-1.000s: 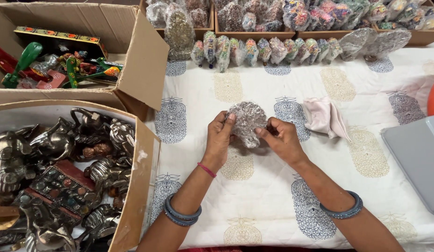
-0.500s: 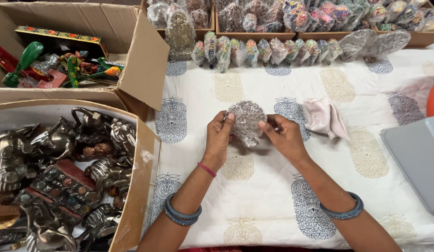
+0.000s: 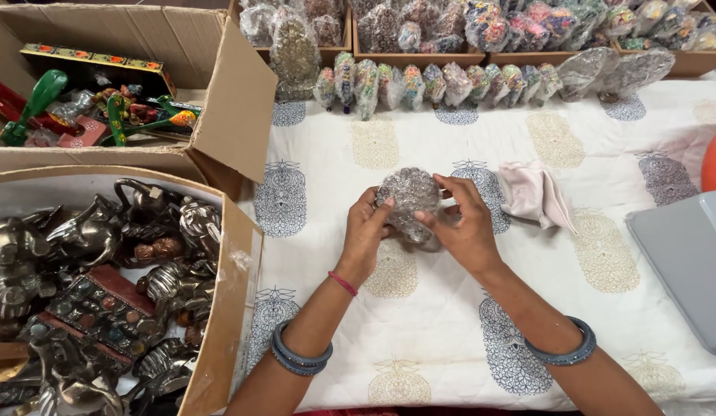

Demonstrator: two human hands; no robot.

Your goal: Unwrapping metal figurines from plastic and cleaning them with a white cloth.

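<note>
Your left hand [image 3: 365,231] and right hand [image 3: 466,227] gripped a round bubble-wrapped silvery object [image 3: 408,202], fingers pinching its wrap, just left of the folded pink cloth [image 3: 533,192], above the white block-printed tablecloth [image 3: 419,323].

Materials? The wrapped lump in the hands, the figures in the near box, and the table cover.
Wrapped lump: looks like clear bubble wrap, shiny and dimpled; what is inside cannot be told. Both the left hand and right hand grip it. Figures: probably brass or similar metal, dark tarnished sheen with bright glints. Table cover: seems woven cotton, matte white with printed motifs and soft creases.
</note>
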